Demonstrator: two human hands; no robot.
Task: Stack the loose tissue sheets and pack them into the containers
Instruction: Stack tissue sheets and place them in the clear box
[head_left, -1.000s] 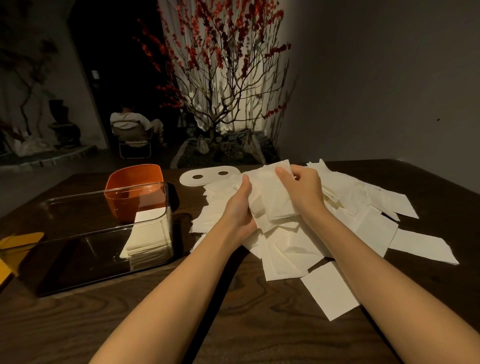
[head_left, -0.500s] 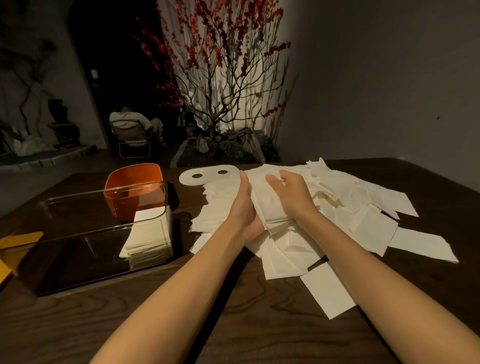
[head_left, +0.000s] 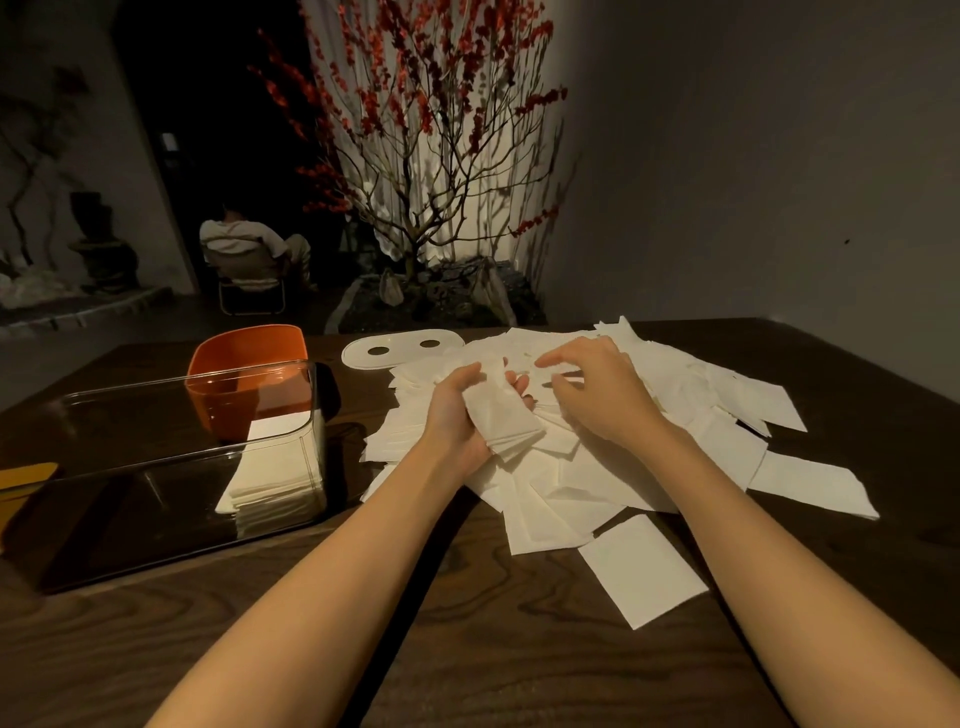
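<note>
A wide heap of loose white tissue sheets (head_left: 691, 452) covers the middle and right of the dark wooden table. My left hand (head_left: 457, 410) grips a small gathered stack of tissues (head_left: 501, 421) just above the heap. My right hand (head_left: 597, 389) hovers beside it over the heap, fingers spread and curled, holding nothing I can see. To the left stands a clear rectangular container (head_left: 171, 395); a neat stack of tissues (head_left: 275, 478) fills its right end. Behind it sits an orange container (head_left: 249, 353).
A white oval lid with two holes (head_left: 400, 351) lies at the far edge of the heap. A yellow object (head_left: 23, 480) pokes in at the left edge. One single sheet (head_left: 641, 569) lies near the front. A person sits in a chair far behind.
My right hand has let go of the gathered stack and moved right over the heap with fingers apart. The left hand now holds the stack alone, lower down.
</note>
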